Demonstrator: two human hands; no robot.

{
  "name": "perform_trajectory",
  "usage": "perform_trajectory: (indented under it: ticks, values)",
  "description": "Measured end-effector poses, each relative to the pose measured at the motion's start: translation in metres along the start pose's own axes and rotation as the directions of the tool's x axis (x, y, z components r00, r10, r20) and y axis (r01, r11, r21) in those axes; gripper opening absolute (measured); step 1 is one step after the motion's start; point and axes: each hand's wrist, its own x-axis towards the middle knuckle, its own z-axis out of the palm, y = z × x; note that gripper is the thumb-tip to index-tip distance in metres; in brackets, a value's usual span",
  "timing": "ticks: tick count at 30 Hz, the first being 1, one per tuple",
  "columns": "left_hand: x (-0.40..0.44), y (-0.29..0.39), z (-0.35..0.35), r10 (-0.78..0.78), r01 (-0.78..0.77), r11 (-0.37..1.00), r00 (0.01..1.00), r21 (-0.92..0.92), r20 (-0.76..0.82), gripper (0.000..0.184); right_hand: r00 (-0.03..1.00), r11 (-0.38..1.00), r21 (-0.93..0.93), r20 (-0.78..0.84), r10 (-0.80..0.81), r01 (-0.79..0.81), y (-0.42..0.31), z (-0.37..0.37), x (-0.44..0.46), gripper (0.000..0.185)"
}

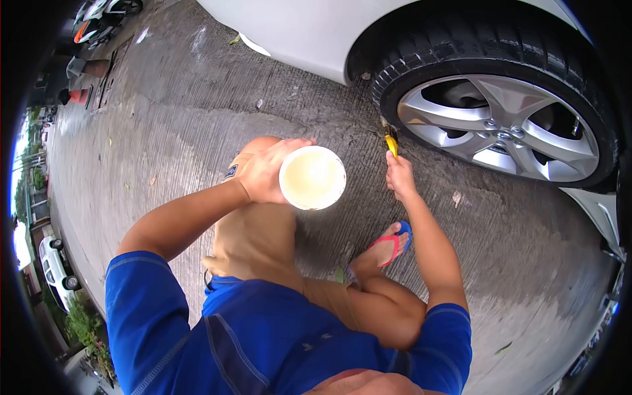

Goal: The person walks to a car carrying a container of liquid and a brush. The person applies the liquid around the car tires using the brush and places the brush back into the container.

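Note:
My left hand [266, 172] is wrapped around a white tub [313, 178], whose open top faces the camera and shows a pale, creamy content. In my right hand [400, 176] is a paintbrush with a yellow handle [392, 144], gripped near the handle's end. The brush's dark head points up toward the lower left edge of the black tyre [384, 85]; whether the bristles touch the rubber I cannot tell. A silver spoked wheel rim [503, 135] sits inside the tyre, just right of the brush.
White car bodywork [296, 33] arches over the tyre. Grooved concrete ground [178, 112] spreads around me, with scattered leaves. My foot in a red and blue flip-flop [395, 243] rests below the right hand. Motorcycles [102, 20] and a white vehicle [58, 270] stand farther off at left.

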Motion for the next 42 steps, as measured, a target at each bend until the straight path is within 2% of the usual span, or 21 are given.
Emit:
perform_trajectory:
  ticks: [2,5,6,7,9,11,13,15,16,18,21,23,25,26,27,29,31,35,37,40,42]
  values:
    - [-0.004,-0.001,0.003,-0.031,0.031,1.0,0.999,-0.001,0.01,0.124,0.994,0.997,-0.034,-0.091,0.063,-0.067,0.021,-0.028,0.02,0.043]
    - [-0.001,0.0,0.001,0.003,-0.004,0.999,0.999,-0.034,-0.037,0.111,0.998,0.983,-0.175,0.018,-0.058,0.06,-0.009,-0.007,-0.011,0.044]
    - [-0.002,-0.001,0.003,0.005,-0.007,0.999,0.999,-0.049,-0.036,0.111,0.955,0.909,-0.292,0.105,-0.277,0.296,-0.003,-0.001,-0.009,0.045]
    - [-0.002,-0.004,0.004,0.013,-0.015,0.998,0.999,-0.063,-0.038,0.112,0.956,0.919,-0.27,0.141,-0.256,0.286,-0.03,0.013,-0.034,0.046]
    - [0.0,-0.009,0.009,0.033,-0.035,0.997,0.999,-0.062,-0.027,0.113,0.973,0.993,-0.048,0.21,-0.099,0.111,-0.044,0.011,-0.037,0.048]
    - [-0.001,-0.013,0.009,0.07,-0.07,0.997,0.998,-0.023,-0.001,0.114,0.995,0.98,-0.178,0.055,-0.083,0.091,0.01,-0.015,0.007,0.039]
    - [0.003,-0.004,0.001,-0.009,0.006,0.999,0.996,0.045,0.083,0.103,0.975,0.956,-0.293,-0.202,-0.097,0.034,0.057,-0.067,0.047,0.036]
    - [-0.003,-0.01,0.003,-0.03,0.02,0.995,0.995,0.095,0.098,0.097,0.889,0.916,-0.398,-0.434,-0.149,-0.041,0.084,-0.134,0.067,0.04]
    - [-0.006,-0.013,0.006,-0.032,0.029,0.998,0.998,0.052,0.061,0.103,0.833,0.895,-0.441,-0.521,-0.188,-0.073,0.092,-0.166,0.071,0.043]
    - [-0.016,-0.018,0.012,-0.054,0.054,0.998,0.999,-0.038,0.001,0.114,0.781,0.827,-0.549,-0.568,-0.261,-0.123,0.078,-0.186,0.044,0.047]
    - [-0.026,-0.029,0.02,-0.162,0.171,0.973,0.985,-0.155,0.065,0.125,0.751,0.805,-0.587,-0.569,-0.335,-0.086,0.091,-0.162,0.047,0.042]
    - [-0.012,-0.022,0.017,-0.077,0.082,0.992,0.995,-0.094,0.057,0.125,0.848,0.751,-0.658,-0.368,-0.381,0.051,0.082,-0.118,0.05,0.044]
    - [-0.003,-0.016,0.02,-0.047,0.053,0.994,0.997,-0.097,0.064,0.124,0.889,0.743,-0.628,-0.175,-0.424,0.231,0.058,-0.056,0.046,0.045]
    - [0.0,-0.015,0.022,-0.056,0.065,0.989,0.996,-0.131,0.073,0.124,0.926,0.778,-0.558,-0.04,-0.375,0.29,0.034,-0.032,0.036,0.047]
    - [0.003,-0.015,0.023,-0.06,0.073,0.984,0.995,-0.165,0.082,0.123,0.911,0.779,-0.493,0.073,-0.407,0.387,0.015,-0.012,0.025,0.048]
    - [0.01,-0.014,0.022,-0.021,0.029,0.998,0.988,-0.047,0.15,0.124,0.856,0.766,-0.382,0.2,-0.478,0.517,-0.017,0.013,-0.001,0.045]
    - [0.013,-0.016,0.025,-0.025,0.03,0.999,0.98,-0.025,0.197,0.125,0.787,0.649,-0.447,0.296,-0.542,0.615,-0.027,0.009,-0.015,0.044]
    - [0.012,-0.022,0.022,-0.086,0.104,0.993,0.955,-0.05,0.285,0.126,0.854,0.729,-0.457,0.164,-0.493,0.509,0.0,-0.02,-0.024,0.045]
    - [0.02,-0.012,0.02,-0.078,0.098,0.993,0.965,-0.068,0.25,0.114,0.905,0.803,-0.46,0.004,-0.425,0.379,0.027,-0.049,-0.008,0.046]
    - [0.029,0.005,0.027,-0.075,0.091,0.979,0.993,-0.184,0.094,0.095,0.905,0.789,-0.578,-0.192,-0.38,0.209,0.063,-0.102,0.016,0.047]
    - [0.018,-0.004,0.037,-0.098,0.105,0.957,0.994,-0.271,0.039,0.103,0.894,0.832,-0.551,-0.344,-0.288,0.056,0.071,-0.134,0.017,0.047]
